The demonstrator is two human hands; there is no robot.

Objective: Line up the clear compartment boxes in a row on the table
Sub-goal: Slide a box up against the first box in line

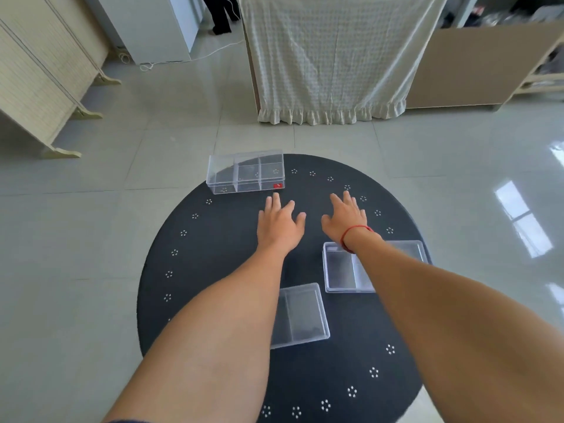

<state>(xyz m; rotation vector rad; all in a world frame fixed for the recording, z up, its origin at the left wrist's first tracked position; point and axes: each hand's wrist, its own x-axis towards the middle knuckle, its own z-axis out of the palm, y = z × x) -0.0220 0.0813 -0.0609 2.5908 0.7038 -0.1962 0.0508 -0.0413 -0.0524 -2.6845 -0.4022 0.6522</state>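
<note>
Three clear compartment boxes lie on a round black table (pixel 213 270) with white dotted flowers. The far box (pixel 246 171), with a small red label, sits at the table's far left edge and overhangs it slightly. A second box (pixel 345 271) is at the right, partly under my right forearm. The third box (pixel 300 315) lies near the middle, partly hidden by my left forearm. My left hand (pixel 279 222) hovers open just below the far box, not touching it. My right hand (pixel 346 216), with a red wrist string, is open beside it, fingers spread.
Pale tiled floor surrounds the table. A draped checked cloth (pixel 329 56) hangs straight ahead, a folding screen (pixel 39 80) stands at the left, a cardboard panel and shelves (pixel 476 65) at the right. Someone's dark trouser legs (pixel 221 13) show far back.
</note>
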